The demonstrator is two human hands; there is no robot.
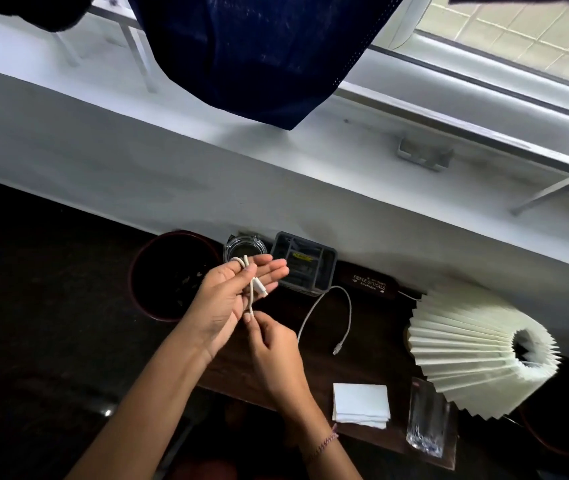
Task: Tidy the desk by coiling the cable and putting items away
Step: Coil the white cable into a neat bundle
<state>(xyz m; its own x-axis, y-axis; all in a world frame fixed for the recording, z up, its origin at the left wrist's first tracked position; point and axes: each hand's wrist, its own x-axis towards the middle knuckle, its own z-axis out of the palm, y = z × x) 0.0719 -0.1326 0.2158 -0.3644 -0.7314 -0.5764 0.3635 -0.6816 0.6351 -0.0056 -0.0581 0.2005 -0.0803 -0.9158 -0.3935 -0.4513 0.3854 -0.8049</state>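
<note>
A white cable point(324, 308) lies partly on the dark desk point(231, 372), its free plug end near the middle. My left hand point(231, 299) is held palm up above the desk, fingers stretched, with the cable looped over the index finger and one plug resting across the palm. Just below it, my right hand point(272, 351) pinches the cable between thumb and fingertips. A grey compartment organiser point(305, 263) stands at the back by the wall.
A dark round bowl point(172, 275) and a glass ashtray point(239, 249) stand at the back left. A black glasses case point(369, 282), a pleated lampshade point(477, 351), folded white tissue point(361, 405) and a clear packet point(426, 422) lie to the right. Dark cloth point(241, 53) hangs overhead.
</note>
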